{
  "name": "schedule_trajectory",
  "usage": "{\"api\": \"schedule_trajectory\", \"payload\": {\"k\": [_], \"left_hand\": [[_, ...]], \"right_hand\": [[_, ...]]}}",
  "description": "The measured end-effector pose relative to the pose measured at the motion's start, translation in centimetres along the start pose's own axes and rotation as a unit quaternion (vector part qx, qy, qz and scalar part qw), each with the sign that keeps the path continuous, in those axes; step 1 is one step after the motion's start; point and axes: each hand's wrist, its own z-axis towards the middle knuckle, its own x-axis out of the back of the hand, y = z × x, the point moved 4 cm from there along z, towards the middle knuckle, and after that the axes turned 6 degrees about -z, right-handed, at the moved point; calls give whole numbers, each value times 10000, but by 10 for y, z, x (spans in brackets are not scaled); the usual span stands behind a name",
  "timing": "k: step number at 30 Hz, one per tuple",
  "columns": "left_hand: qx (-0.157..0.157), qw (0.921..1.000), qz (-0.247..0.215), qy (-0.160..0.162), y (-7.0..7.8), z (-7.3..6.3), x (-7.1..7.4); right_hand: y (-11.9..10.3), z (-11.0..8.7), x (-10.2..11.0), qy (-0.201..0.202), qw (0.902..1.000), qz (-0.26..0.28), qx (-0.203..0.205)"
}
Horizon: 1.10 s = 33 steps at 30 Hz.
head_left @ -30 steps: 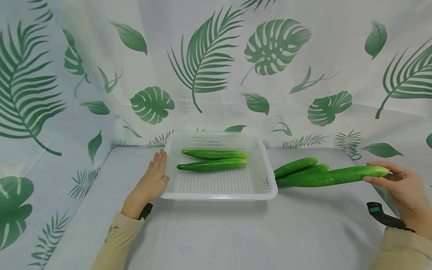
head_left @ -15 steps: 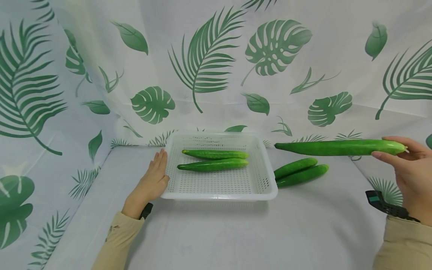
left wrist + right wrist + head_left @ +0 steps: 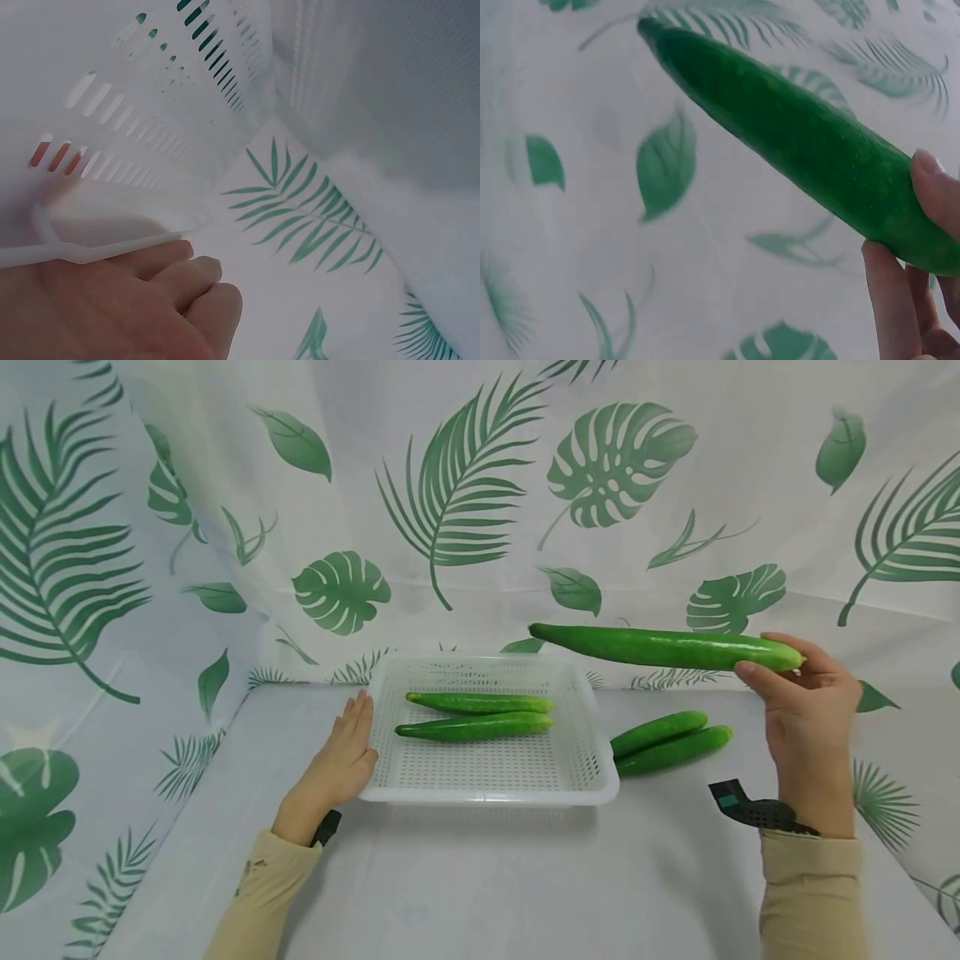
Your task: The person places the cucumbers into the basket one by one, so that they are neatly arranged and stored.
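In the head view my right hand [image 3: 813, 702] pinches a long green cucumber [image 3: 660, 646] by its paler right end. The cucumber is held nearly level in the air, its dark tip over the back right rim of a white perforated basket [image 3: 487, 797]. The right wrist view shows thumb and fingers on opposite sides of this cucumber [image 3: 795, 139]. Fingers straight, my left hand [image 3: 341, 756] rests against the basket's left side; the left wrist view has the hand [image 3: 150, 307] at the basket rim [image 3: 97, 249]. Inside the basket lie a rear cucumber [image 3: 480, 702] and a front cucumber [image 3: 476, 727], side by side.
Two more cucumbers [image 3: 675, 750] lie together on the grey-white tabletop [image 3: 480, 885], right against the basket's right side and partly hidden by it. A white curtain [image 3: 480, 527] with green leaf prints stands behind and around the table.
My right hand has lifted the cucumber off the pile at the right and carried it up and left toward the basket. The left hand and basket have stayed in place.
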Motion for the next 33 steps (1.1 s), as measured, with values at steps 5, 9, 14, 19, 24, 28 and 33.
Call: {"api": "schedule_trajectory", "payload": {"k": [5,9,14,19,24,28,33], "left_hand": [[-4,10000,45,31,1,1,0],[-19,10000,47,11,2,1,1],[-34,10000,29,-26,2,2,1],[-36,10000,-11,-34,3,3,1],[-24,10000,7,-67,2,3,0],[-39,9999,31,-90,0,3,-2],[-62,10000,24,-74,0,2,-2]], "right_hand": [[21,-18,-38,-178,9994,-194,-206],[46,-37,-66,-315,9962,-636,-496],[84,-60,-92,-872,9844,-1308,-784],[117,-79,-103,-1251,9639,-2023,-1200],[138,-92,-103,-1350,9385,-2775,-1550],[149,-98,-102,-1410,9182,-3268,-1737],[156,-102,-103,-1581,8995,-3686,-1733]]}}
